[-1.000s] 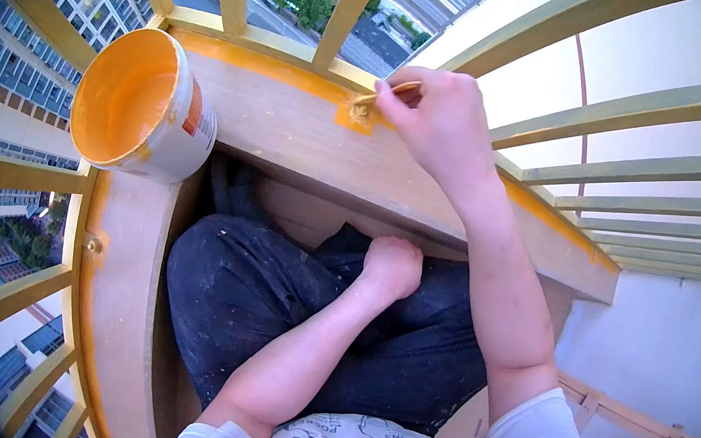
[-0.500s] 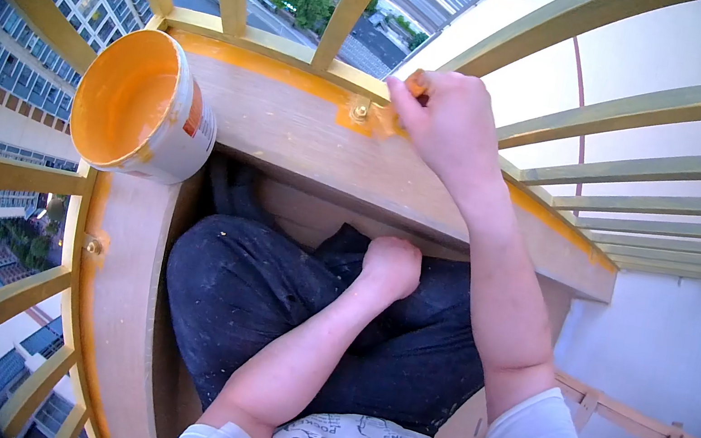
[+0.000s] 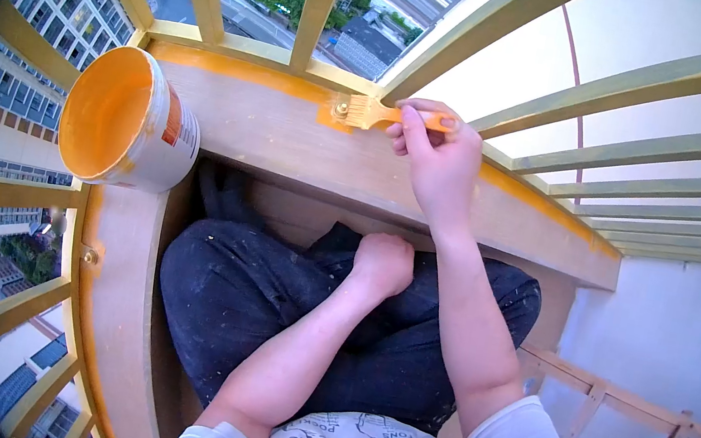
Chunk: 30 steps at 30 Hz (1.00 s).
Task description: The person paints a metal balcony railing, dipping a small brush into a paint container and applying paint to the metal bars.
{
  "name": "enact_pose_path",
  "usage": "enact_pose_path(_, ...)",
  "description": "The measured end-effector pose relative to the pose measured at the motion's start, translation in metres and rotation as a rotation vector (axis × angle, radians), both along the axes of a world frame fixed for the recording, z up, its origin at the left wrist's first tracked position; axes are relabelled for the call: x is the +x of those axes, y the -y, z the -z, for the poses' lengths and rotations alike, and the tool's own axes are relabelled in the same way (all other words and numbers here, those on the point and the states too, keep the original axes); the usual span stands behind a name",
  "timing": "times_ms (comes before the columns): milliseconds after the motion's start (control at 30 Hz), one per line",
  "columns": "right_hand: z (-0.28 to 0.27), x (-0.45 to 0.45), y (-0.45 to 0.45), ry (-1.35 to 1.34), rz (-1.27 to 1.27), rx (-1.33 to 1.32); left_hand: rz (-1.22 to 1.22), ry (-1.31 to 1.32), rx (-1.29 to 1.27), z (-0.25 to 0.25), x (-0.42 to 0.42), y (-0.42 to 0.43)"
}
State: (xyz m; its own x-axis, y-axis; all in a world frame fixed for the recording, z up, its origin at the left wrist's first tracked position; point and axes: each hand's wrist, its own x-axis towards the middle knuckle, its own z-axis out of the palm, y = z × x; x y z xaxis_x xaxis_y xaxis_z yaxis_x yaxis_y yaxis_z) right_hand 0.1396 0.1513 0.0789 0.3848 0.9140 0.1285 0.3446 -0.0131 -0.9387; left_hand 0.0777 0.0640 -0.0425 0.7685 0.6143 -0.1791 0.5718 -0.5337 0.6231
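In my right hand (image 3: 441, 155) is a paintbrush (image 3: 376, 115), gripped by its orange handle. Its bristles point left and reach the orange-painted patch around a bolt (image 3: 341, 110) on the ledge (image 3: 265, 121). A band of orange paint runs along the ledge where it meets the railing. My left hand (image 3: 385, 264) is closed in a fist on my dark trousers (image 3: 266, 288); whether anything is inside cannot be seen. At the ledge's left corner stands a white bucket (image 3: 171, 145), its inside coated with orange paint.
Yellowish railing bars (image 3: 315, 7) enclose the ledge in front and on both sides, with streets and buildings far below beyond them. A second bolt (image 3: 90, 256) sits on the left ledge. At lower right are a white wall (image 3: 662, 333) and a wooden frame (image 3: 592, 400).
My right hand has turned and come slightly lower, so the brush now lies sideways with its bristles by the bolt. The whole view has shifted a little; my left hand stays on my lap.
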Motion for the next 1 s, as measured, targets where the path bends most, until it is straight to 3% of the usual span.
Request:
enact_pose_path(100, 0.006, -0.003, 0.015, 0.020, 0.050, 0.097, 0.027, -0.107, -0.035, -0.005, 0.001, -0.002)
enact_pose_path(167, 0.018, -0.001, 0.022, 0.472, -0.044, 0.194, -0.029, -0.039, -0.069, 0.001, 0.004, 0.001)
enact_pose_path(300, 0.030, 0.001, 0.026, 0.409, -0.115, 0.113, -0.071, 0.029, -0.083, 0.003, 0.002, 0.000)
enact_pose_path(400, 0.027, 0.002, 0.023, 0.348, -0.018, 0.215, -0.032, -0.013, -0.089, 0.007, 0.004, 0.002)
enact_pose_path(500, 0.025, 0.004, 0.019, 0.476, -0.151, 0.155, -0.015, 0.002, -0.045, 0.009, 0.003, 0.002)
enact_pose_path(567, 0.019, 0.004, 0.019, 0.321, -0.055, 0.109, 0.004, -0.033, 0.008, 0.009, 0.003, 0.003)
enact_pose_path(700, 0.015, 0.002, 0.016, 0.438, -0.156, 0.103, 0.014, -0.024, 0.001, 0.009, 0.004, 0.003)
enact_pose_path(767, 0.012, -0.001, 0.017, 0.293, -0.078, 0.116, -0.004, -0.042, -0.023, 0.004, 0.003, 0.002)
enact_pose_path(867, 0.014, 0.003, 0.015, 0.476, -0.205, 0.111, 0.010, -0.022, 0.009, 0.010, 0.003, 0.003)
enact_pose_path(1000, -0.002, -0.003, 0.009, 0.417, -0.115, 0.145, 0.005, -0.077, 0.003, 0.003, 0.003, 0.002)
